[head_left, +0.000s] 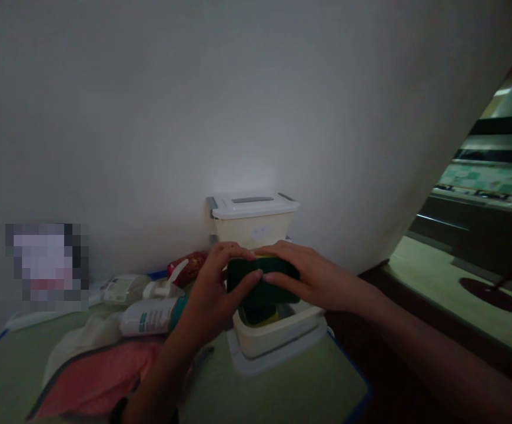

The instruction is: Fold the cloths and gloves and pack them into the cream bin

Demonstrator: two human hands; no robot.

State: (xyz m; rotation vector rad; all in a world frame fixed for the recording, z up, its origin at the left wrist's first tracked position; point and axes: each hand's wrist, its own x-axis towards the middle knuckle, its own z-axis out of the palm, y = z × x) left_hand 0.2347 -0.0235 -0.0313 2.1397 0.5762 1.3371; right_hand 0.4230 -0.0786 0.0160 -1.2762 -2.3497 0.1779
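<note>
My left hand (pixel 229 282) and my right hand (pixel 306 271) both grip a sponge (pixel 265 282), thumbs pressed on its dark green scouring face. A thin yellow edge shows along its top. Directly below is a cream plastic container (pixel 265 344), partly hidden by the sponge and my hands. Inside it lies another green and yellow sponge (pixel 261 317). The container stands on a pale lid (pixel 256 368) on the table.
Behind the container, a lidded box (pixel 256 221) stands against the wall. Left lie a white spray bottle (pixel 150 317), a pink cloth (pixel 101 377), a clear plastic bottle (pixel 126 288) and a red packet (pixel 188 267). The table's blue edge (pixel 357 406) is at the right.
</note>
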